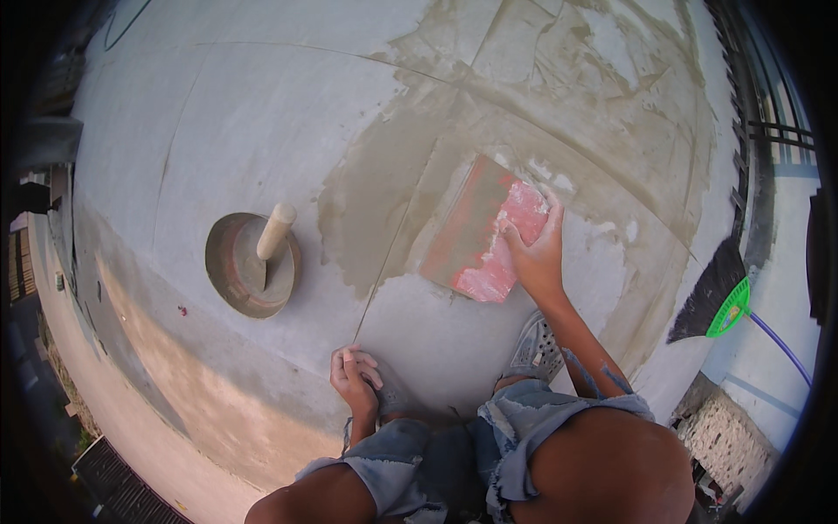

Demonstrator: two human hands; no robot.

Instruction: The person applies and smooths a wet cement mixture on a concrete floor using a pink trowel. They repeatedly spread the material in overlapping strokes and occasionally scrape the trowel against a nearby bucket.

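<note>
My right hand (537, 249) grips a flat red plastic spreader (467, 236), thumb on top and fingers round its right edge. Grey-brown paste covers the spreader's left part, and white residue marks the red part. It rests against the wet coating (375, 183) spread over the grey floor. My left hand (353, 375) is near my left knee, fingers curled in, holding nothing. To its upper left stands a round pan (218, 271) smeared with paste. A trowel with a pale wooden handle (277, 231) leans inside the pan; part of its blade shows.
A black-bristled broom (711, 293) with a green head and blue stick lies at the right. Beyond it is a blue-white wall (777, 349); a rough stone block (724, 437) sits lower right. A low ledge (157, 419) runs along the left. My shoe (537, 345) is close below the spreader.
</note>
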